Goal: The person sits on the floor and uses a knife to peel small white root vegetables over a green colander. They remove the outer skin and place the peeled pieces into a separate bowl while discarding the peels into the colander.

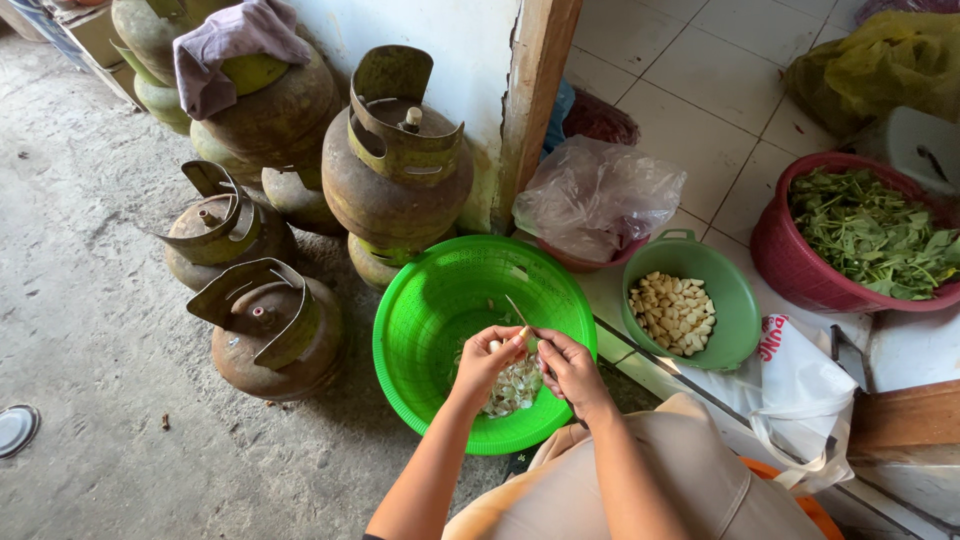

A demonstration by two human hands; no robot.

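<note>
L hand (487,362) pinches garlic clove (496,345), R hand (567,366) grips knife (520,316), over green basket (420,300).

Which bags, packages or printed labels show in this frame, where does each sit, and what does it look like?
White plastic bag: lower right on the floor, crumpled, with red print.
Clear plastic bag: centre, over a reddish bowl by the wooden post, wrinkled and translucent.
Yellow-green plastic bag: top right on the tiles, bulging.
No signs or screens.
</note>
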